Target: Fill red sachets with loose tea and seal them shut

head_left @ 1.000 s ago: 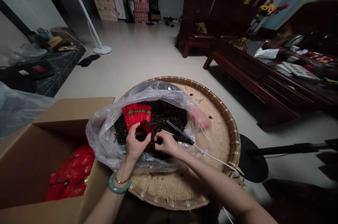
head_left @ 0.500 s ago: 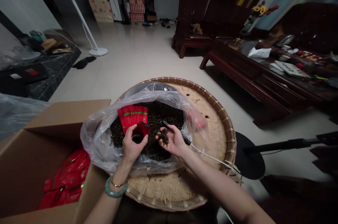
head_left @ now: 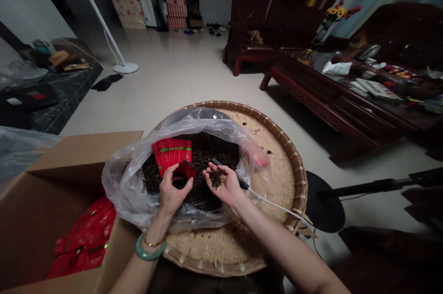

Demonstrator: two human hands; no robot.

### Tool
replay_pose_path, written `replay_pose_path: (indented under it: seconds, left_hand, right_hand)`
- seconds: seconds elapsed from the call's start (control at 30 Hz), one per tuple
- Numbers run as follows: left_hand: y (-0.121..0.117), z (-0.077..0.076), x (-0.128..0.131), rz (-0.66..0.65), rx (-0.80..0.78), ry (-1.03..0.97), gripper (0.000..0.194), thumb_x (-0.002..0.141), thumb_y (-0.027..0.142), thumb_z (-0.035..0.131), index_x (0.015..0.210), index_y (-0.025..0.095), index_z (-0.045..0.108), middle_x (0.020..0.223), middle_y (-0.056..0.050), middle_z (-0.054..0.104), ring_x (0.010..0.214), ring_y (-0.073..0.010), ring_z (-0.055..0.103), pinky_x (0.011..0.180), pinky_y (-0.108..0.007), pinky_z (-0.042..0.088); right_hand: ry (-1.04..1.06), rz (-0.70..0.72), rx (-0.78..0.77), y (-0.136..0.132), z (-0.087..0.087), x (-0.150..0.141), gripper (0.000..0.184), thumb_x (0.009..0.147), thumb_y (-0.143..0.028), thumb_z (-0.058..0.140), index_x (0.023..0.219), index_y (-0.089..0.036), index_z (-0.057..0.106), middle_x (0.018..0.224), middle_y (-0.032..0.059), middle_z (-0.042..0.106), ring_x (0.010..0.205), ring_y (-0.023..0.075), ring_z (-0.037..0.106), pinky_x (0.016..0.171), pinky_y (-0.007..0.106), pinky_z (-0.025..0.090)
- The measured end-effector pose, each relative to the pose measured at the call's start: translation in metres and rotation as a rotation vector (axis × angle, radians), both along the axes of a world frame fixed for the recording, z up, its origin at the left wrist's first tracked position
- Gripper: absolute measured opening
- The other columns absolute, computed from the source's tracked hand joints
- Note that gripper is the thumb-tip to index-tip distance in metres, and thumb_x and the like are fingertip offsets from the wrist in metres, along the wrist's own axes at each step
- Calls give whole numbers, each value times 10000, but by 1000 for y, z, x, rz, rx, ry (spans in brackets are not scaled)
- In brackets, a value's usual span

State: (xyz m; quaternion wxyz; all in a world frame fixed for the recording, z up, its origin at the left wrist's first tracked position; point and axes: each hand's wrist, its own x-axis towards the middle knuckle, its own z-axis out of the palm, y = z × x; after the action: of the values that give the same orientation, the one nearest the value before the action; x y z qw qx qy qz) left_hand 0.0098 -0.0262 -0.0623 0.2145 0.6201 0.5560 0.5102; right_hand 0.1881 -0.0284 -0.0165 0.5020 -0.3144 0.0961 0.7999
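A clear plastic bag (head_left: 124, 178) full of dark loose tea leaves (head_left: 214, 146) lies on a round woven bamboo tray (head_left: 277, 160). My left hand (head_left: 171, 192) is closed round a small red packet (head_left: 185, 171), held open at its mouth. A fan of more red packets (head_left: 171, 151) stands in the leaves just beyond it. My right hand (head_left: 221, 183) is cupped palm up with a pinch of tea leaves (head_left: 216, 177) in it, right beside the packet. A black tool with a white cord (head_left: 242, 184) lies in the bag behind my right hand.
An open cardboard box (head_left: 51, 183) at my left holds filled red packets (head_left: 83, 238). A dark wooden table (head_left: 346, 100) with clutter stands at the right, wooden chairs behind it. A white standing fan (head_left: 124, 67) is at the back left. A black stand base (head_left: 325, 201) sits by the tray.
My right hand came up out of the leaves and turned palm up with a pinch of tea, moving close to the packet. My left hand kept hold of the red packet.
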Motion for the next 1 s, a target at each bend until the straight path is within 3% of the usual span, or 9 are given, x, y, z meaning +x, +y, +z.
replay_pose_path:
  seconds: [0.17, 0.3, 0.53, 0.63, 0.73, 0.9, 1.0]
  left_hand:
    - [-1, -1, 0, -60, 13, 70, 517, 706, 340, 702, 1151, 158, 512, 1022, -90, 607, 768, -176, 638, 683, -310, 579]
    - [-2, 5, 3, -168, 16, 116, 516, 714, 304, 688, 1180, 182, 502, 1071, -95, 605, 876, -206, 641, 694, -315, 584]
    - [-8, 40, 4, -322, 103, 401, 709, 725, 283, 688, 1349, 203, 362, 1244, -131, 550, 1112, -279, 553, 920, -460, 512]
    - [-8, 57, -3, -444, 167, 495, 591, 775, 291, 656, 1317, 229, 429, 1299, -126, 514, 1175, -280, 517, 984, -472, 467]
    - [-5, 67, -14, -531, 229, 563, 388, 816, 299, 632, 1195, 259, 557, 1273, -106, 537, 1138, -260, 547, 945, -436, 502]
    - [1, 72, -27, -627, 295, 678, 370, 817, 335, 643, 1170, 241, 583, 1225, -116, 577, 1096, -258, 576, 916, -430, 524]
    - [5, 73, -28, -626, 335, 767, 258, 858, 252, 575, 1112, 228, 613, 1209, -113, 586, 1082, -250, 576, 916, -430, 522]
  right_hand:
    - [27, -52, 73, 0, 5, 2, 257, 784, -156, 433, 975, -104, 598, 928, 125, 688, 784, 148, 664, 630, 219, 564]
    - [17, -67, 64, 0, 9, 4, 244, 826, -221, 420, 974, -139, 596, 900, 99, 697, 873, 182, 665, 711, 305, 573]
    - [23, 11, 51, -3, 12, -1, 257, 889, -255, 375, 919, -139, 603, 835, 91, 699, 808, 164, 672, 706, 285, 555]
    - [37, 48, 69, -4, 10, -2, 249, 887, -251, 387, 933, -139, 605, 842, 89, 699, 797, 168, 669, 710, 311, 554]
    - [45, 58, 70, -5, 7, -4, 251, 890, -245, 385, 934, -133, 606, 847, 89, 697, 788, 163, 667, 716, 309, 553]
    - [35, 81, 100, -6, 7, -5, 251, 893, -222, 376, 995, -142, 591, 817, 63, 691, 761, 149, 665, 698, 295, 554]
    - [59, 80, 94, -6, 11, -5, 258, 898, -217, 370, 1020, -135, 583, 790, 64, 686, 728, 148, 661, 665, 275, 550]
